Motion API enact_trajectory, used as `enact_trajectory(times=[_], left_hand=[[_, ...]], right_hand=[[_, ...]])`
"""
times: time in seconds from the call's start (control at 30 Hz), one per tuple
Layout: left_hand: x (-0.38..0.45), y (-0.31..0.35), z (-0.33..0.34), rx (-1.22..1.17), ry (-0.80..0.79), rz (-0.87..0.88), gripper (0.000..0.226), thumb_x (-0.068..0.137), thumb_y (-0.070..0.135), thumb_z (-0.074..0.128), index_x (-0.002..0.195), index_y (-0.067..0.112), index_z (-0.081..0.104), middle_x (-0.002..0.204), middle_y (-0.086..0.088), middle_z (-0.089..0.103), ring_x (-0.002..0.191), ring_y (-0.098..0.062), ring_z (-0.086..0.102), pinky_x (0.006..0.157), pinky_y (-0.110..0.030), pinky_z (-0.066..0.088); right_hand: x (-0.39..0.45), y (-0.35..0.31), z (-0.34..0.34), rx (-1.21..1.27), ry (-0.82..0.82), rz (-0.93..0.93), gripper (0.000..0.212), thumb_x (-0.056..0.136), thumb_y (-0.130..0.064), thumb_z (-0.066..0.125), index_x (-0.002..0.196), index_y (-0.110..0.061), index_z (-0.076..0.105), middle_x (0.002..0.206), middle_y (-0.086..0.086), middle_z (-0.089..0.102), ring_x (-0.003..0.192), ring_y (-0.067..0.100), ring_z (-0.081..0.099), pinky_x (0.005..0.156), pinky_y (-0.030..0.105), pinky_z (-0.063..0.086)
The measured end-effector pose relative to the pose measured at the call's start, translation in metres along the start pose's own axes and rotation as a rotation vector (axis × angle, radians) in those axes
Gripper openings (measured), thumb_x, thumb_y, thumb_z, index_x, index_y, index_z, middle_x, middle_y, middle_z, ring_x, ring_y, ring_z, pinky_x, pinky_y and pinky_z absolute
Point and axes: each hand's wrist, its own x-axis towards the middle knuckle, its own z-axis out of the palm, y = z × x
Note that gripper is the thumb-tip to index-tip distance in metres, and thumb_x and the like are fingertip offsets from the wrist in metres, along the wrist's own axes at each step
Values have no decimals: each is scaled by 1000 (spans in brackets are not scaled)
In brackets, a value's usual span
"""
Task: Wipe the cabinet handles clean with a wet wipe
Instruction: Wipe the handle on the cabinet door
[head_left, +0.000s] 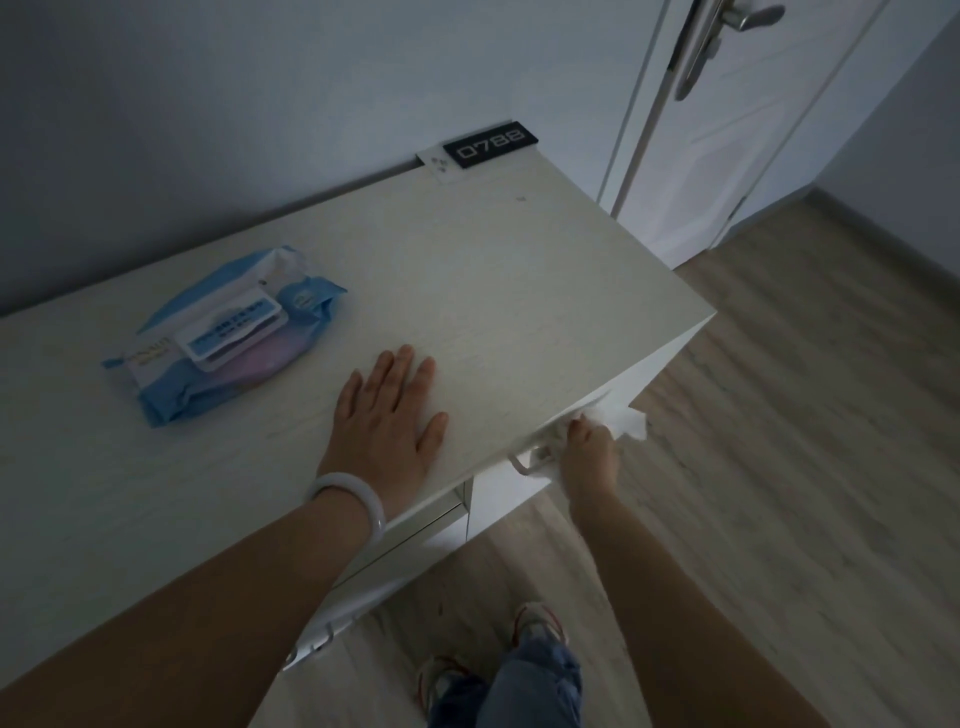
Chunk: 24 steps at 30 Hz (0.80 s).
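A blue pack of wipes (223, 332) lies flat on the left part of the cabinet top (493, 291), its long axis running from near left to far right, lid closed. Just to its right the left hand (389, 415) lies palm down on the top, fingers straight and slightly spread, pointing away from the person, a pale bangle (353, 499) on the wrist. Further right, below the front edge, the right hand (589, 457) reaches in from below with the forearm stretched out, its fingers curled around a white wet wipe (623, 421) bunched over a cabinet handle (524, 465). The handle's long axis follows the front edge, its near end showing bare beside the wipe. A small number plate (491, 144) sits at the far corner
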Motion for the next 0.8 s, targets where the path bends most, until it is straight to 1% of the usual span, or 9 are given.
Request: enact_trajectory(times=[0.1,0.17,0.23,0.33,0.4,0.47,0.57,0.7,0.8], left_hand=[[0,0,0,8,7,-8,64,94,51,19,152,23,22,160,-3,19,147,-21,17,119,-44,15],[0,1,-1,13,7,-10,64,94,51,19,152,22,23,160,-3,20,147,-21,18,119,-44,15],[0,1,-1,2,2,-8,65,94,51,18,152,23,22,160,-3,19,147,-21,17,119,-44,15],[1,1,-1,-3,-2,-9,65,93,51,18,152,23,22,160,-3,19,147,-20,17,119,-44,15],[1,1,-1,2,-3,-11,65,93,51,17,152,24,22,160,-2,19,147,-20,16,119,-44,14],[1,1,-1,-3,-1,-15,66,93,51,16,152,24,22,160,-3,19,147,-20,16,119,-44,14],[0,2,-2,-12,-1,-12,66,93,51,16,152,24,21,160,-3,18,147,-20,16,119,-44,13],[1,2,-1,4,4,-13,65,93,51,17,152,24,22,160,-2,19,147,-20,16,119,-44,14],[1,1,1,10,7,-17,64,94,51,18,152,24,22,160,-2,20,147,-20,17,119,-44,14]], right_hand=[[1,5,6,43,25,20,32,103,-23,37,95,1,56,79,7,53,87,27,56,64,28,33],[-17,4,14,184,-100,180,38,101,-25,41,123,5,48,110,15,54,102,24,52,72,26,40],[-20,19,6,-495,-138,-276,61,94,-24,55,137,13,31,136,25,43,116,27,52,86,24,43],[15,6,-9,-225,-232,-145,63,88,-43,61,130,3,49,116,7,60,83,10,61,57,15,42],[25,-5,-23,-271,-258,-130,52,83,-31,66,124,0,55,108,13,64,76,23,63,48,20,39],[32,-10,-35,-61,-331,-136,35,79,-30,71,95,0,64,85,17,69,65,30,66,60,28,56],[35,-7,-51,-185,-230,-60,28,89,-24,63,94,4,61,85,18,70,68,25,71,74,48,58],[29,-10,-47,45,-53,-164,25,90,-6,59,111,-7,45,95,11,60,70,26,69,64,46,60],[22,-1,-31,-164,-72,-219,17,93,-19,55,106,-9,54,91,0,60,76,21,61,66,39,55]])
